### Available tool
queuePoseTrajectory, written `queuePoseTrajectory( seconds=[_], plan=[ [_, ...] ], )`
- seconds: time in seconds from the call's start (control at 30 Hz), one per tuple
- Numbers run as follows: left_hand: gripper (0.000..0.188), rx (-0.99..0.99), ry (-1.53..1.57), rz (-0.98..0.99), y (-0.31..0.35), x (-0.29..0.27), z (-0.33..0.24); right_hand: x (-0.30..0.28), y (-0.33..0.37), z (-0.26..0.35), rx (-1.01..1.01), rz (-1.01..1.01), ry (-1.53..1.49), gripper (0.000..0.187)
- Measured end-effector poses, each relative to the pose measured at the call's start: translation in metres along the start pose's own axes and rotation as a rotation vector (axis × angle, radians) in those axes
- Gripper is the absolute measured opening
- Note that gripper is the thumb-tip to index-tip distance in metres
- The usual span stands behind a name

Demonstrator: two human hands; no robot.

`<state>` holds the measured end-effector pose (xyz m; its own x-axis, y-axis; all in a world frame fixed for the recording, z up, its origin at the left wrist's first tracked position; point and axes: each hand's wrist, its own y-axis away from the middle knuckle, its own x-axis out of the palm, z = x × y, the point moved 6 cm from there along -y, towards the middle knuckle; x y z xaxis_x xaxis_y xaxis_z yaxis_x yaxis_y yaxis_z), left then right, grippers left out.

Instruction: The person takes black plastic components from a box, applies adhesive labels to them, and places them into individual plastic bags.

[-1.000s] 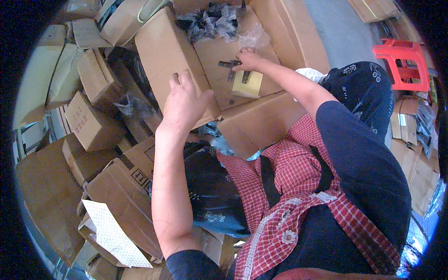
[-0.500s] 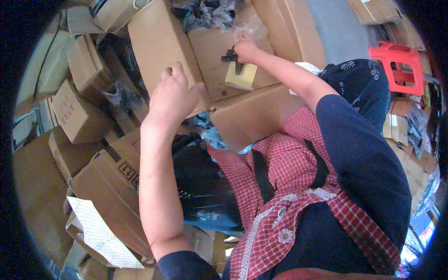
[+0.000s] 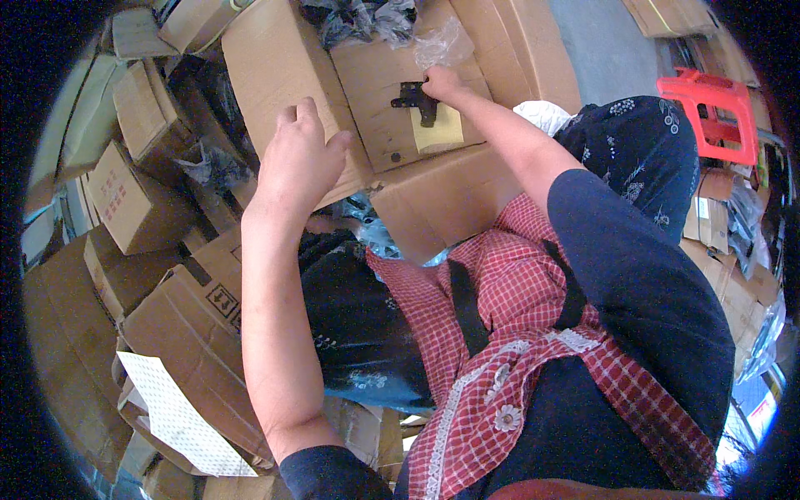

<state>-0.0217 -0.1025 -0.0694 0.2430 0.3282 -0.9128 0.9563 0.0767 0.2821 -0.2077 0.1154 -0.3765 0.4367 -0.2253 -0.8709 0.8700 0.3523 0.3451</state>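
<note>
Cardboard boxes (image 3: 137,200), right hand (image 3: 445,86) outstretched (fingers (image 3: 430,81) curled)

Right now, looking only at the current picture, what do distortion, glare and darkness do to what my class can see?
In the head view, the big carton at the left rim looks bowed, with black closing in the corners; in the head view, bluish-white glare washes out the lower right edge; also in the head view, the black parts by the right hand show little surface detail.
</note>
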Motion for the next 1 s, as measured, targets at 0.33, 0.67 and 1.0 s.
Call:
queuePoseTrajectory(
  seconds=[0.33, 0.67, 1.0],
  plan=[
    [0.046, -0.113, 0.120, 0.015, 0.003, -0.008, 0.035, -0.127, 0.064, 0.106, -0.267, 0.260, -0.514, 0.028],
    [0.062, -0.205, 1.483, 0.435, 0.011, -0.007, -0.027, -0.306, 0.197, 0.234, -0.779, 0.521, -0.406, 0.021],
    [0.046, 0.082, 1.552, 0.376, -0.012, 0.011, -0.084, -0.341, 0.213, 0.197, -0.803, 0.277, -0.219, 0.020]
  ],
)
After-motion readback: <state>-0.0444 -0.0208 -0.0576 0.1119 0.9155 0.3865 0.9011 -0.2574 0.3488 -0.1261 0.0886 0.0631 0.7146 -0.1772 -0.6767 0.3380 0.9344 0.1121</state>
